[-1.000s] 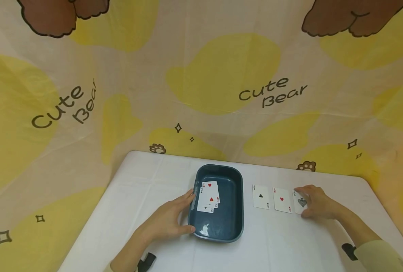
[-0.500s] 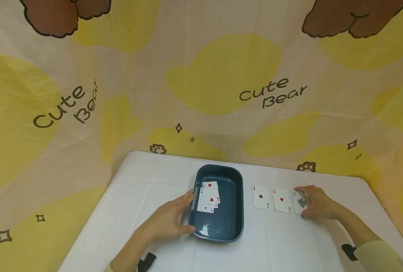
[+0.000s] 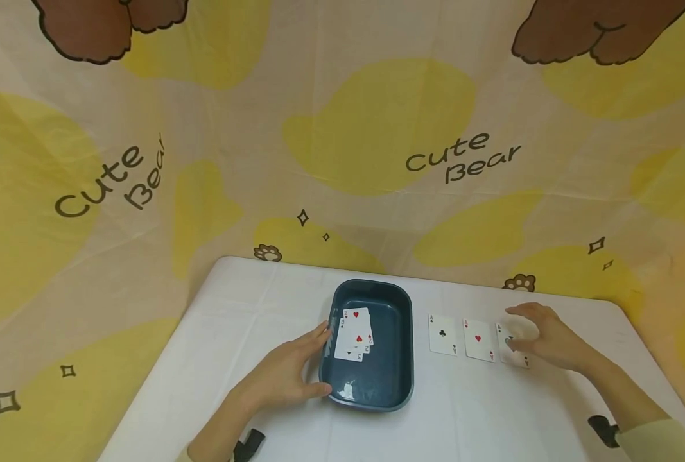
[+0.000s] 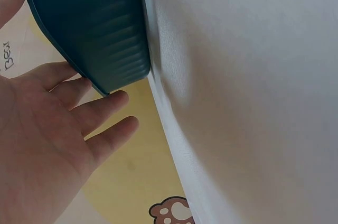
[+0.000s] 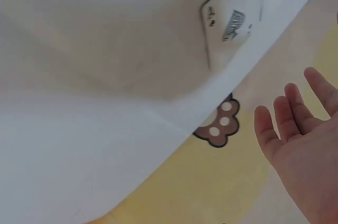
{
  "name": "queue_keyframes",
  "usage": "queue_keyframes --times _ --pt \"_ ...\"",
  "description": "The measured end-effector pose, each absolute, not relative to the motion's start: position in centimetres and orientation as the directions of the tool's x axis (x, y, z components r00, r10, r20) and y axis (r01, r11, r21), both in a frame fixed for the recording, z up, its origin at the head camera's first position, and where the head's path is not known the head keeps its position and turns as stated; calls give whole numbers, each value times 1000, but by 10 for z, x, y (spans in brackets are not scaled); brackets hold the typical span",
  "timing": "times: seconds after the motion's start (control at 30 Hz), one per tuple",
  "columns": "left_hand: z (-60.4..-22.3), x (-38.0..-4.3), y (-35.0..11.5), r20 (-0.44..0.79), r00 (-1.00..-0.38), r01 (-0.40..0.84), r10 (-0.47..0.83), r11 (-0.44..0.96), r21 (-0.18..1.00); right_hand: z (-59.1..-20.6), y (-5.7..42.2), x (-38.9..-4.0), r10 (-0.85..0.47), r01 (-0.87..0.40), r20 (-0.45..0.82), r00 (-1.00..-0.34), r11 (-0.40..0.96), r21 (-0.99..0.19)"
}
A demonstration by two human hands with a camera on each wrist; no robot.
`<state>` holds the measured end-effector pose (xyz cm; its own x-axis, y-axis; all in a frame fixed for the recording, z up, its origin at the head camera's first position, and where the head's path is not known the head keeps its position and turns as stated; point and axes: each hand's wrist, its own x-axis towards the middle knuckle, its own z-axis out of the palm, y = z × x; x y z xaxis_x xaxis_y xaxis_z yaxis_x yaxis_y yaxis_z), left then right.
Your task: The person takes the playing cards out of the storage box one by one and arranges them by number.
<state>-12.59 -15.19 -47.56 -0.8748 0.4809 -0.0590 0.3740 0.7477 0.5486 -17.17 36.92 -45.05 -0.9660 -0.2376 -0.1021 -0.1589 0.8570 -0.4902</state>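
Right hand spread wide over the ace of spades

Its thumb and fingers stand well apart, holding nothing; whether the thumb brushes the card, I can't tell. That ace lies farthest along a row of three on the white tabletop, out towards three o'clock from the blue tray: the ace of clubs nearest, the ace of hearts between. On the tray's nine o'clock side, the left hand has its fingers and thumb set wide against the rim. Inside, towards nine o'clock, overlapping cards lie with a heart card uppermost.
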Motion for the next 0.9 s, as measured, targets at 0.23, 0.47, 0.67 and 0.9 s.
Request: queue_keyframes --times 0.23,0.47,0.67,0.9 --pt "-475 -125 -152 -62 -876 365 478 742 563 -437 351 -169 -269 -203 -74 -960 854 -480" --pt "-474 -125 -152 -56 -875 370 482 738 564 -425 333 -167 -314 -262 -23 -949 828 -496" --pt "-475 -125 -152 -60 -876 366 479 739 565 -418 316 -168 -363 -318 8 -932 807 -497" --pt "-476 -126 -152 -55 -875 371 481 739 562 -414 295 -169 -408 -375 36 -912 795 -477"
